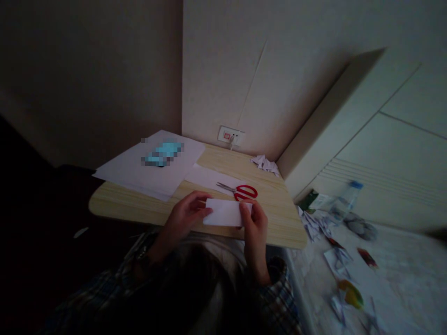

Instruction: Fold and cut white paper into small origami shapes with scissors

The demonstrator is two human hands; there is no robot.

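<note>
Dim walls (216,70) and a plugged socket (226,135) are seen in the head view behind a wood-grained surface (132,202). Just in front of its near edge, a white slip (223,213) is held up level between both hands. Its right end is clamped by the right hand (254,219), thumb on top; its left edge is met by the left hand (188,210), though whether it is pinched there cannot be told. Just beyond the slip, red-handled scissors (235,190) are laid partly over a paper strip (202,175). Large sheets (129,179) are spread at left, topped by a pixelated blue object (167,150). Folded papers (264,165) are heaped in the far right corner. Farther right, a bottle (344,201) is seen on a littered bed (401,251).
</note>
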